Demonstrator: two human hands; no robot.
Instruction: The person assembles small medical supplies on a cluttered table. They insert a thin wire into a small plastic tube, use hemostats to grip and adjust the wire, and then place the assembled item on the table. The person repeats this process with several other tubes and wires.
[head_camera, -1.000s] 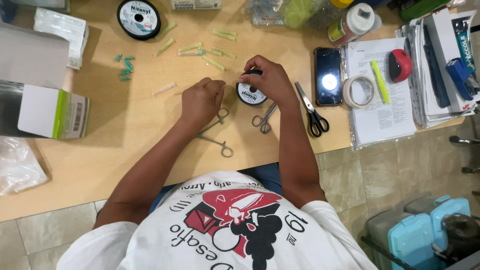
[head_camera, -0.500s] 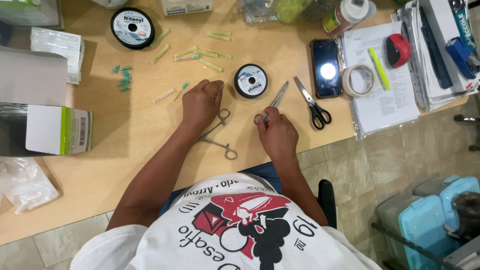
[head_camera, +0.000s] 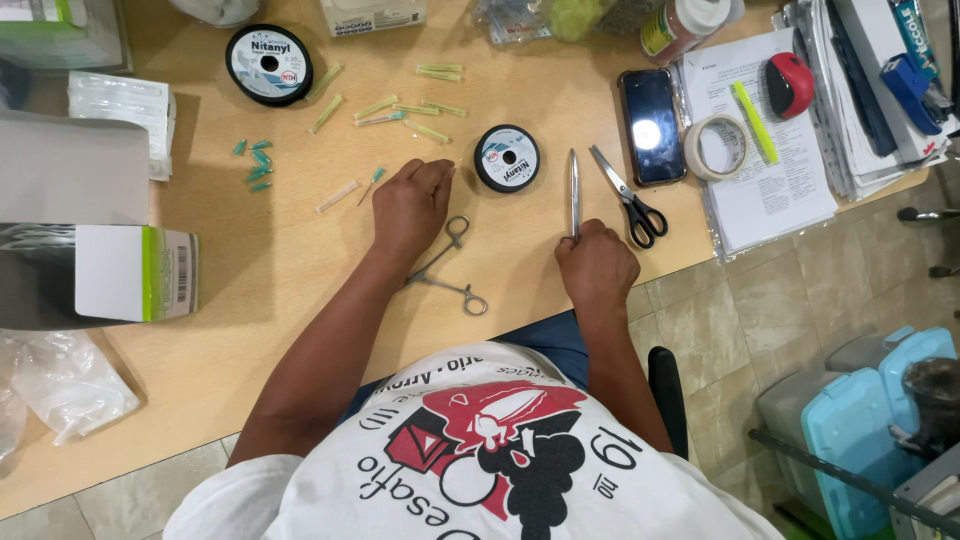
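Lying between the hands are a small black thread spool (head_camera: 507, 158) and steel ring-handled forceps (head_camera: 447, 267), with black-handled scissors (head_camera: 627, 199) and a dark phone (head_camera: 651, 139) just right of them. Since half a second ago, the right hand (head_camera: 597, 265) has closed around a slim silver tweezer-like tool (head_camera: 574, 193), now pointing away. The left hand (head_camera: 410, 205) rests loosely curled on the wooden table (head_camera: 270, 260), touching the forceps.

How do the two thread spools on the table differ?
The big spool lies at the far left, away from both hands; the small spool lies between the left hand and the right hand. The small spool is clearly narrower. Both lie flat, black-rimmed with pale labels.
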